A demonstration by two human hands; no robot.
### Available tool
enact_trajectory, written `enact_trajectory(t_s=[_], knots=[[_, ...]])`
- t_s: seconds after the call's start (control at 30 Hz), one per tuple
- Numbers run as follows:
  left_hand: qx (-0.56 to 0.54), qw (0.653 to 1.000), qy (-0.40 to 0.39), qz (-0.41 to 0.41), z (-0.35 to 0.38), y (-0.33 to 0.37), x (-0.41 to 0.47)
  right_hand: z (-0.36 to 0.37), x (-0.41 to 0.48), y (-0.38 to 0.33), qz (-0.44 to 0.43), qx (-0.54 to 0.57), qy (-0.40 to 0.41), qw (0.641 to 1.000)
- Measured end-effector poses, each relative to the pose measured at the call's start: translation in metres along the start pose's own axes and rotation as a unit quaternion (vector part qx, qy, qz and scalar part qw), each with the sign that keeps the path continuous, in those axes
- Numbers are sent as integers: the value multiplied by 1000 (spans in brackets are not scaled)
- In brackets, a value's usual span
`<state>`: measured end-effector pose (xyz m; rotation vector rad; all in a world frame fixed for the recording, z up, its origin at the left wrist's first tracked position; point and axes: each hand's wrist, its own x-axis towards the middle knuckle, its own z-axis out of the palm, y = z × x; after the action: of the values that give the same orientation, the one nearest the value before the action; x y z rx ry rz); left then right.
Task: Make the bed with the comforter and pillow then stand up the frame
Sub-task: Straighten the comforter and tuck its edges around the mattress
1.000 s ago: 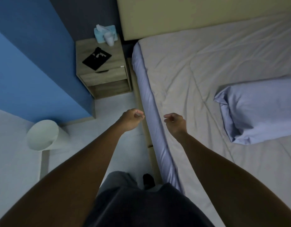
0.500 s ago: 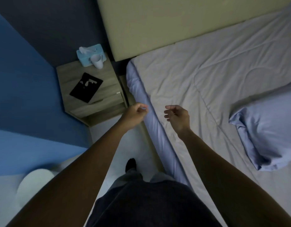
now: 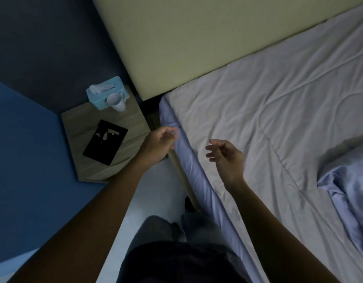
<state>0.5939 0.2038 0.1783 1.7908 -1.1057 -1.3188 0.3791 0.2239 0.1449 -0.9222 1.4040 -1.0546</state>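
Head: frame left of left grip

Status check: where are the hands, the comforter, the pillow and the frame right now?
Left hand and right hand open, empty, at comforter edge. Comforter spread, pillow lying mid-bed. Frame flat on nightstand. Nothing blocking.

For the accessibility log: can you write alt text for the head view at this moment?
Seen from above, a person's open left hand and right hand reach toward the comforter edge by the headboard. A pillow lies at right; a dark frame lies flat on the nightstand.
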Motion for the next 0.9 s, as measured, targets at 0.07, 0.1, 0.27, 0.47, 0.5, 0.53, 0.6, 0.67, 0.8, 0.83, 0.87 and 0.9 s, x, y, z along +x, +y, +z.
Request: enact_trajectory(t_s=[0.07,0.1,0.27,0.47,0.5,0.53,0.6,0.67,0.8,0.83,0.87,0.9], knots=[[1,1000,-10,1,2,2,25,5,21,4,8,2,6,1000],[4,1000,-15,0,3,3,38,8,31,7,11,1,12,1000],[10,999,-38,-21,13,-1,100,24,76,20,21,4,33,999],[8,996,-71,-56,20,-20,178,50,122,55,45,-35,75,996],[6,995,-76,-62,20,-24,191,56,129,62,49,-43,80,995],[7,995,-79,-68,19,-28,205,60,136,70,54,-52,86,993],[18,994,-84,-74,18,-37,231,71,152,86,62,-68,95,991],[27,992,-89,-82,18,-46,254,81,166,101,67,-82,108,989],[46,991,-89,-93,21,-65,303,99,193,130,62,-145,132,979],[49,990,-86,-98,23,-72,314,102,199,137,59,-168,136,975],[54,990,-84,-102,24,-78,323,104,203,145,50,-198,139,969],[56,990,-76,-106,26,-86,333,105,208,155,35,-236,140,961]])
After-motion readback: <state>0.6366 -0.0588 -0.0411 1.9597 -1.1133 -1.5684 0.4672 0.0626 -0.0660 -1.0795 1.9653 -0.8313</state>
